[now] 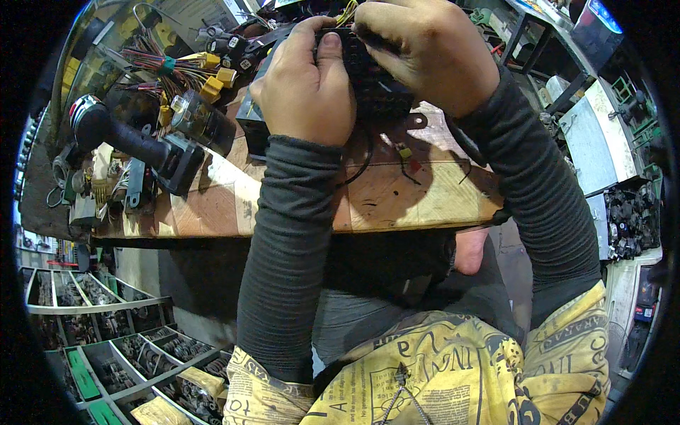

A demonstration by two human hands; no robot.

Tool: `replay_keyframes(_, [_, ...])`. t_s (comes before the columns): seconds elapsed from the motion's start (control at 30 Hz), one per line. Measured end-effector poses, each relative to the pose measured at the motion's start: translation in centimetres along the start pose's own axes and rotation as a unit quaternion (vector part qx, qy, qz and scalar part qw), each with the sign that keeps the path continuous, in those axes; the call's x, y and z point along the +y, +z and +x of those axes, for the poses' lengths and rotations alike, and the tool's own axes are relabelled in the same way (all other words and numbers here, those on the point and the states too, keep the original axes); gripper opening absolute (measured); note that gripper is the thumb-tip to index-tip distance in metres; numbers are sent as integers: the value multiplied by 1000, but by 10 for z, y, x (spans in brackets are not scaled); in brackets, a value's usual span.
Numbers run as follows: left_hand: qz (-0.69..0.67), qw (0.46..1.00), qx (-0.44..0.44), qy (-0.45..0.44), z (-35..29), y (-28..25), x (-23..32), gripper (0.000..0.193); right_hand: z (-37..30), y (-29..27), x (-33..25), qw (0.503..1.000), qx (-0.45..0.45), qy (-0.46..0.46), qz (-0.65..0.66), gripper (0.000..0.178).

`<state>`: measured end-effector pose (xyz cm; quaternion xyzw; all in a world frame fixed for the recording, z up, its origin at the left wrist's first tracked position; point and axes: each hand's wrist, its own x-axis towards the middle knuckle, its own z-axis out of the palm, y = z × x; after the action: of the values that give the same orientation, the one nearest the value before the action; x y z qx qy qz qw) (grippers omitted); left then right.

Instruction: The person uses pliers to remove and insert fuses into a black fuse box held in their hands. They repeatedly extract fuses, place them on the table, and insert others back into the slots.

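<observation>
A black box-shaped unit (386, 103) with a ridged face stands on the wooden workbench (283, 212) under both hands. My left hand (308, 88) is closed on its left part, thumb laid along the top. Curled at the far right corner of the unit is my right hand (432, 57); its fingertips are pinched, and what they hold is hidden. Yellow wires (346, 14) rise just beyond the fingers. In front of the unit, a small connector on thin wires (405, 153) and a black cable (365, 159) lie on the bench.
To the left lie a cordless power tool (134, 142), a clear jar (202, 120) and a wire bundle with yellow connectors (212, 85). A divided parts rack (99, 308) stands below the bench at left. At right are a metal-legged table (538, 42) and a bin of dark parts (630, 223).
</observation>
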<state>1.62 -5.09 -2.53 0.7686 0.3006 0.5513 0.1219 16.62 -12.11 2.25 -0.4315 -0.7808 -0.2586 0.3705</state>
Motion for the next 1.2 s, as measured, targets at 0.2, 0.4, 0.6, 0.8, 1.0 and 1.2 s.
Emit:
replay_keyframes(0.2, [8, 1000, 0, 2, 0, 0, 0, 22, 0, 7, 4, 999, 28, -26, 20, 8])
replay_keyframes(0.4, [-5, 1000, 2, -10, 0, 1, -1, 22, 7, 0, 11, 992, -53, 50, 101, 9])
replay_keyframes(0.6, [-22, 1000, -22, 4, 1, -2, -3, 26, 24, -1, 32, 970, -99, 85, 203, 18])
replay_keyframes(0.8, [17, 998, -52, 29, 0, -6, -6, 43, 34, 1, 49, 927, -242, 154, 244, 13])
replay_keyframes(1.0, [-19, 997, -66, 35, 2, -8, -9, 39, 39, 2, 51, 909, -254, 179, 277, 15])
replay_keyframes(1.2, [-33, 997, -56, 41, 3, -6, -12, 38, 43, 4, 53, 905, -277, 194, 259, 12])
